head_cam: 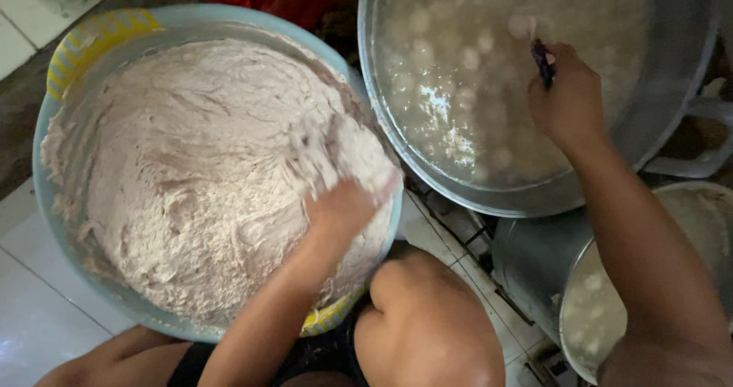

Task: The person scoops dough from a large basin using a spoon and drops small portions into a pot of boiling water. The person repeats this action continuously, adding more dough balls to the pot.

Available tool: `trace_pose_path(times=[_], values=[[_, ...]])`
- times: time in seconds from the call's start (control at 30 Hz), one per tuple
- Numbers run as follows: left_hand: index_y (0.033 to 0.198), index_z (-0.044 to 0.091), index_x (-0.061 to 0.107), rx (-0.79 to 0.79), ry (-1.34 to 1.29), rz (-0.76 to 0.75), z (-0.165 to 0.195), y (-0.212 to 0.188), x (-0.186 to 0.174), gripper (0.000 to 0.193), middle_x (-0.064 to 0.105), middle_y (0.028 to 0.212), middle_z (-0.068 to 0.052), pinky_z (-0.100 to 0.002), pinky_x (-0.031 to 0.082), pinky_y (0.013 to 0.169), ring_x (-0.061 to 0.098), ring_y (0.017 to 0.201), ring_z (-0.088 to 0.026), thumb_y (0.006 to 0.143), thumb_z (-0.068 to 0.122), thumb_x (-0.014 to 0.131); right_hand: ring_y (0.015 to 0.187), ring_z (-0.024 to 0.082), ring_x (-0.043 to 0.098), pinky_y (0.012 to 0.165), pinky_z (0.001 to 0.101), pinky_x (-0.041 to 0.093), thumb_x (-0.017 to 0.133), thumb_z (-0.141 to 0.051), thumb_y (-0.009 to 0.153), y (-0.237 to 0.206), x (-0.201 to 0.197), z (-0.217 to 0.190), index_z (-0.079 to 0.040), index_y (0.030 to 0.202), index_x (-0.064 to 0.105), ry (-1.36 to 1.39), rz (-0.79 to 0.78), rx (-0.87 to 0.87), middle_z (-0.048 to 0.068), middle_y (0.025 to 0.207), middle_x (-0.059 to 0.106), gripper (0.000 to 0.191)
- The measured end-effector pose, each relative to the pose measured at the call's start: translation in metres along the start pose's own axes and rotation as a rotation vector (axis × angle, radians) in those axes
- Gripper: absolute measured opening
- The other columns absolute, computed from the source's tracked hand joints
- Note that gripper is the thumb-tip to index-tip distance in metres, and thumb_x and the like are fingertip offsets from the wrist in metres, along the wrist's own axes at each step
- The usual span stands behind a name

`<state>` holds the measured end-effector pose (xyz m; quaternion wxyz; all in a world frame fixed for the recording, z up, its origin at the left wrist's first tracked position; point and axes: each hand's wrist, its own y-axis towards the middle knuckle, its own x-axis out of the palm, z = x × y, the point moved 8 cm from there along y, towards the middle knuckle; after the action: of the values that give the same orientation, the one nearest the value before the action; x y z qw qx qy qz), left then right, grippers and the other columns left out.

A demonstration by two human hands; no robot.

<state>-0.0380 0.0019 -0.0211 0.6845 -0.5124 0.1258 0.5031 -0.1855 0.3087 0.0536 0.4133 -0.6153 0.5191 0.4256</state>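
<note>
From the head camera I look down on my left hand (340,208), sunk in the pale pinkish-grey paste (198,181) that fills the wide light-blue plastic basin with yellow rim patches (99,32). Its fingers are buried and smeared, closed around a lump of paste near the basin's right edge; how tightly, I cannot tell. My right hand (569,97) reaches over the large round metal pot of cloudy hot liquid (458,127), fingers curled around the dark handle of a small utensil (542,62), whose working end is hidden. Pale balls (469,59) float in the liquid. A second, smaller metal pot (595,311) holding more pale balls sits at lower right, just beside my forearm. My knee (427,318) is tucked between basin and pots, above the white tiled floor (38,311).

The risks, as I judge them: the right wrist hangs close above the liquid, so a splash or a dip could scald it. Paste squeezed out at the basin's edge could fall short of the pot and land on the knee or tiles. The basin rests near my leg; a hard push could tip it.
</note>
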Motion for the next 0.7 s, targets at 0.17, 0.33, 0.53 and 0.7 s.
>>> trace_pose_path(times=[0.17,0.33,0.53,0.7], values=[[0.118,-0.002,0.069,-0.114,0.075,0.047,-0.01,0.049,-0.027,0.091,0.071,0.116,-0.029,-0.046,0.04,0.12,0.065,0.118,-0.045,0.089,0.081,0.047,0.087,0.039,0.071,0.073,0.0486,0.055,0.074,-0.009,0.094,0.006,-0.006,0.016,0.003,0.131,0.063,-0.133,0.007,0.095,0.025,0.104,0.072,0.041],[0.121,-0.013,0.067,0.424,-0.014,0.683,0.017,0.019,-0.071,0.085,0.07,0.107,-0.036,-0.053,0.049,0.094,0.066,0.098,-0.052,0.091,0.066,0.068,0.093,0.037,0.072,0.077,0.0461,0.056,0.071,-0.009,0.101,-0.004,-0.027,0.009,0.004,0.135,0.059,-0.055,0.069,0.038,0.025,0.111,0.071,0.038],[0.109,0.008,0.076,0.26,-0.371,0.445,0.0,0.015,-0.033,0.032,0.075,0.1,-0.02,-0.048,0.056,0.084,0.07,0.095,-0.042,0.098,0.037,0.073,0.077,0.015,0.063,0.062,0.0319,0.052,0.055,-0.005,0.099,-0.058,-0.003,-0.033,0.0,0.13,0.05,0.646,-0.196,0.266,0.007,0.098,0.062,0.032],[0.106,0.003,0.068,0.569,-0.442,0.678,0.017,-0.006,-0.049,0.031,0.071,0.098,-0.016,-0.045,0.054,0.086,0.068,0.093,-0.038,0.084,0.021,0.083,0.069,0.011,0.06,0.06,0.0273,0.052,0.057,-0.009,0.098,-0.108,0.031,-0.1,-0.003,0.13,0.059,0.933,-0.655,0.357,0.006,0.093,0.07,0.033]])
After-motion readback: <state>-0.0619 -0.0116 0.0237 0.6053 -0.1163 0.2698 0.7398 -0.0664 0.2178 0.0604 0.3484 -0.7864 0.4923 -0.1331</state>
